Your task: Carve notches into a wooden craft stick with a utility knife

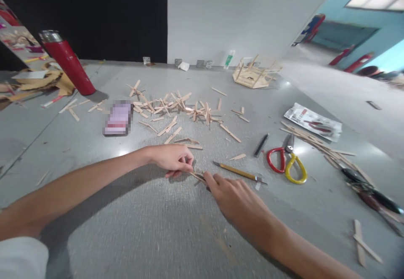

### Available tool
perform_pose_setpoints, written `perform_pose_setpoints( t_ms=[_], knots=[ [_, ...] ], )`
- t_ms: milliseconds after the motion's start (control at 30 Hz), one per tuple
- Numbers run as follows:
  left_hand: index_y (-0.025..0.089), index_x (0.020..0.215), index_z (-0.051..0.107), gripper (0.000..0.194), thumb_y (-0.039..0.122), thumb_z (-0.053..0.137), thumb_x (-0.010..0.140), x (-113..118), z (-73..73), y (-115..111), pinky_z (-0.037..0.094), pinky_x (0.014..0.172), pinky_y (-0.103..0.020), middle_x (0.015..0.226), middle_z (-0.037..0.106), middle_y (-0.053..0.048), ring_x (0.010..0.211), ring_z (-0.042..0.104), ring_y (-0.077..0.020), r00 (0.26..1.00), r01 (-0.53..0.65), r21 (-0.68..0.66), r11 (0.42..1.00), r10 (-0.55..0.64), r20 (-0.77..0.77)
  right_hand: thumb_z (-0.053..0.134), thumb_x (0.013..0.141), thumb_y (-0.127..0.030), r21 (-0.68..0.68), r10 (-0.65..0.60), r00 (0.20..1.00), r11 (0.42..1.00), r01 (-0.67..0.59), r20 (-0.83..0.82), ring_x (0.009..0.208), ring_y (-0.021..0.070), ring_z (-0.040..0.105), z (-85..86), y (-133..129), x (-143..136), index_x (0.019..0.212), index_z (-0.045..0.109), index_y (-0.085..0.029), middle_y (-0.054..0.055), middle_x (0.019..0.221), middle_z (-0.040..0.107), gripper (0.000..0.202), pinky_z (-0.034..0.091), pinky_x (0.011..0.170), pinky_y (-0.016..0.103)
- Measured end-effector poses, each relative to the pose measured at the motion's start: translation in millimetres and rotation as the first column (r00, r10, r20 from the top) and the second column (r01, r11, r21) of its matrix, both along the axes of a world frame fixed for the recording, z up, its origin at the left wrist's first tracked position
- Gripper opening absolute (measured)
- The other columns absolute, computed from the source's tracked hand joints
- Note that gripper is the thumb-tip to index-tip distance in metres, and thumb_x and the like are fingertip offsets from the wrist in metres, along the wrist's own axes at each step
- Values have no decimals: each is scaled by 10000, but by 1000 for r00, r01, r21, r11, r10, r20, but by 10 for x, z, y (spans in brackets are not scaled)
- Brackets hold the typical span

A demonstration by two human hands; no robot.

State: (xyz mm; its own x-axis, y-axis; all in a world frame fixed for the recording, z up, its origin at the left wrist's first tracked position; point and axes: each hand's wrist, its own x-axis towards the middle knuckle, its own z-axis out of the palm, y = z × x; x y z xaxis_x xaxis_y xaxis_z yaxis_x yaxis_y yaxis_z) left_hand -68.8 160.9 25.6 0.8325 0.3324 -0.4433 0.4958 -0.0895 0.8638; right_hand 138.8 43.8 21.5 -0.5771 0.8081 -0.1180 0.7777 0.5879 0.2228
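Between my two hands, just above or on the grey tabletop, runs a thin wooden craft stick (198,177). My left hand (173,158) pinches its left end, fingers curled. At the other end my right hand (235,197) is closed, with thumb and forefinger pressed down on the stick. Something dark shows by the right fingertips, too small to make out. A yellow-brown pencil-like tool (238,171) lies right beyond my right hand, and scissors (287,159) with one red and one yellow handle lie farther right. Several craft sticks (172,104) are heaped behind my left hand.
A red bottle (69,64) and a phone (118,118) stand and lie at the left. A small wooden stick frame (254,75) sits near the back panel. On the right are a white packet (312,121), dark-handled pliers (370,195) and a short black rod (261,145).
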Motion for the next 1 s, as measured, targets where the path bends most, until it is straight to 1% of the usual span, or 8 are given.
perform_pose_setpoints(
  t_ms=[100,267,467,600,700,833,900,1000],
  knots=[
    [177,719,489,279,339,581,927,4,-10,-13,383,440,-212,529,594,11,364,512,-91,1000,-12,13,1000,12,-1,488,842,24,3,39,999,999,-39,16,616,152,638,8,-4,-19,1119,512,-169,19,817,662,339,295,515,289],
    [180,722,490,262,320,587,921,6,-30,-19,367,437,-210,533,587,13,363,508,-93,1000,-14,19,1000,14,-4,472,839,28,34,61,998,998,-61,1,599,164,642,-30,4,-13,1076,513,-170,13,803,646,312,307,502,301],
    [188,722,482,262,325,577,924,1,-44,-21,373,453,-223,532,588,14,365,503,-98,1000,-22,27,999,22,0,485,838,21,11,39,999,999,-39,26,611,181,663,-12,10,-18,1066,510,-179,16,817,657,304,330,501,310],
    [184,725,483,260,322,573,928,1,-56,-19,363,432,-210,533,586,11,362,506,-97,1000,-18,33,999,18,0,501,838,14,10,39,998,999,-39,49,591,178,651,10,6,-37,1053,520,-177,11,802,652,288,324,492,308],
    [183,718,478,263,306,568,932,4,-47,-20,363,427,-204,531,586,10,354,501,-92,1000,-15,43,999,15,2,499,825,22,99,45,996,994,-52,72,575,171,628,-6,-23,-69,1019,530,-173,12,758,630,277,326,490,300],
    [179,721,489,259,306,570,932,7,-7,-29,372,442,-206,534,593,5,358,500,-87,1000,-18,60,998,18,-10,480,814,31,256,20,990,965,-56,143,531,156,565,-54,-75,-129,885,511,-186,11,683,572,231,313,476,285],
    [178,724,496,258,313,574,929,8,12,-34,372,446,-207,539,597,0,366,503,-87,999,-23,60,998,24,-23,484,805,33,293,8,987,955,-56,162,510,149,536,-76,-89,-153,844,487,-197,4,667,550,233,301,462,278],
    [181,716,488,279,339,579,926,8,23,-38,360,442,-211,550,610,-6,360,491,-84,999,-30,52,998,31,-32,507,799,22,298,11,983,952,-66,184,515,145,535,-90,-87,-168,839,483,-198,2,672,552,225,297,452,271]
  ],
)
